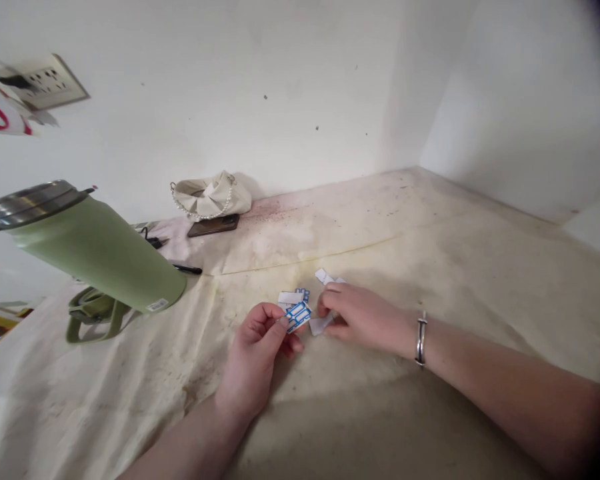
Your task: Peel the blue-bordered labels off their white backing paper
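Note:
Between the thumb and fingers of my left hand is a small piece of paper printed with blue-outlined blocks. Just beyond it, a white paper slip lies on the cloth beside another blue-printed piece. My right hand, with a silver bracelet on its wrist, is closed at a white paper piece close to the left hand's fingertips. Its fingers partly cover the pieces there. One more white scrap shows behind that hand.
A tall green tumbler stands at the left, with a green strapped lid by its base. A black pen lies behind it. Near the wall are a phone and a cream pouch with a beaded strap. Wrinkled cream cloth covers the table.

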